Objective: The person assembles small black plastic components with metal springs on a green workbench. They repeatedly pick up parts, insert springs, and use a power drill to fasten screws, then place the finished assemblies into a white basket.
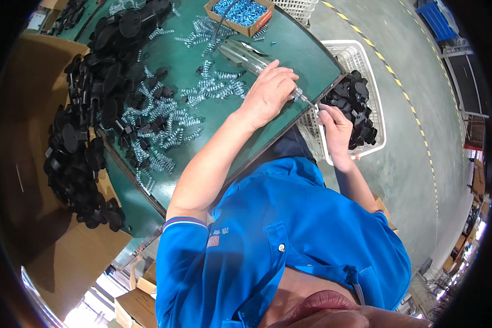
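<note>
Past the table edge (283, 130): right hand (337, 130).

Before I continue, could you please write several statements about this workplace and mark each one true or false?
1. The left grip holds a screwdriver. True.
2. The right grip lies flat on the green table. False: it is raised, near the screwdriver's tip.
3. Black parts lie in the white basket. True.
4. The metal springs are inside the basket. False: they lie loose on the table.
5. Blue screws fill a cardboard box. True.
</note>
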`<state>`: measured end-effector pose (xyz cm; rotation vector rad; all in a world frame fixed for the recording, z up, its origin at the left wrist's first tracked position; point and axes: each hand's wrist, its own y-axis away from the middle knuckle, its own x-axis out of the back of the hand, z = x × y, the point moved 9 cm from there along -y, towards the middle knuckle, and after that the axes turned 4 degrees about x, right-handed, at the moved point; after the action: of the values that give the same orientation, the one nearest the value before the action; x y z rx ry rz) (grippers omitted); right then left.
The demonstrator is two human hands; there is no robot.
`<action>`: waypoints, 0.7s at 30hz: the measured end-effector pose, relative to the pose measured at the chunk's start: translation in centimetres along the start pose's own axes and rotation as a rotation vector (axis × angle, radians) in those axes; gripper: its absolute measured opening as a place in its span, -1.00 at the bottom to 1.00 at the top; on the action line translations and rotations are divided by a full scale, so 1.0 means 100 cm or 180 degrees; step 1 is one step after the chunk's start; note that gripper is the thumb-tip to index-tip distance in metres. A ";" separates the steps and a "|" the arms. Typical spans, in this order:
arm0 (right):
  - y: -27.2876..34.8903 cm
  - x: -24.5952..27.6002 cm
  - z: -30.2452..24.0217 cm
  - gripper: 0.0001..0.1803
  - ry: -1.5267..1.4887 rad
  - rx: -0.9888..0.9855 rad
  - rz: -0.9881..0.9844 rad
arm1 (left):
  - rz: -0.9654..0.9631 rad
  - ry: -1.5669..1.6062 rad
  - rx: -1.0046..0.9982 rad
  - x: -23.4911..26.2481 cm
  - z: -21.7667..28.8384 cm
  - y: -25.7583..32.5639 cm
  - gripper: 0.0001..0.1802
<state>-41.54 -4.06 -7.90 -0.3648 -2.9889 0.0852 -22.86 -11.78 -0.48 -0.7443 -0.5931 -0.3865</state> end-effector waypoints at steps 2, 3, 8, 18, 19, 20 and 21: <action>0.001 -0.014 0.003 -0.78 -0.0300 -0.0002 0.0061 | 0.0043 0.0018 -0.0034 0.003 0.000 0.000 -0.67; 0.003 -0.014 0.003 -0.78 -0.0300 -0.0009 0.0114 | 0.0073 0.0030 -0.0035 0.000 -0.001 0.001 -0.67; 0.004 -0.016 -0.014 -0.80 0.0338 0.0386 0.0239 | 0.0199 0.0053 -0.0088 -0.001 -0.004 0.003 -0.73; 0.005 -0.014 -0.013 -0.77 0.1024 0.0959 0.0533 | 0.0378 0.0105 -0.0173 0.004 -0.001 0.008 -0.77; 0.005 -0.019 -0.031 -0.76 0.1531 0.1380 0.0426 | 0.0392 0.0116 -0.0178 0.004 -0.002 0.008 -0.77; 0.005 -0.025 -0.047 -0.75 0.1939 0.1881 0.0310 | 0.0421 0.0115 -0.0189 0.004 -0.002 0.009 -0.77; 0.006 -0.032 -0.062 -0.75 0.2339 0.2391 0.0187 | 0.0454 0.0110 -0.0198 0.004 -0.002 0.010 -0.77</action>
<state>-37.48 -4.04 -2.23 -0.2948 -2.0317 0.8393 -21.94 -11.32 -0.82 -0.8327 -0.4941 -0.2862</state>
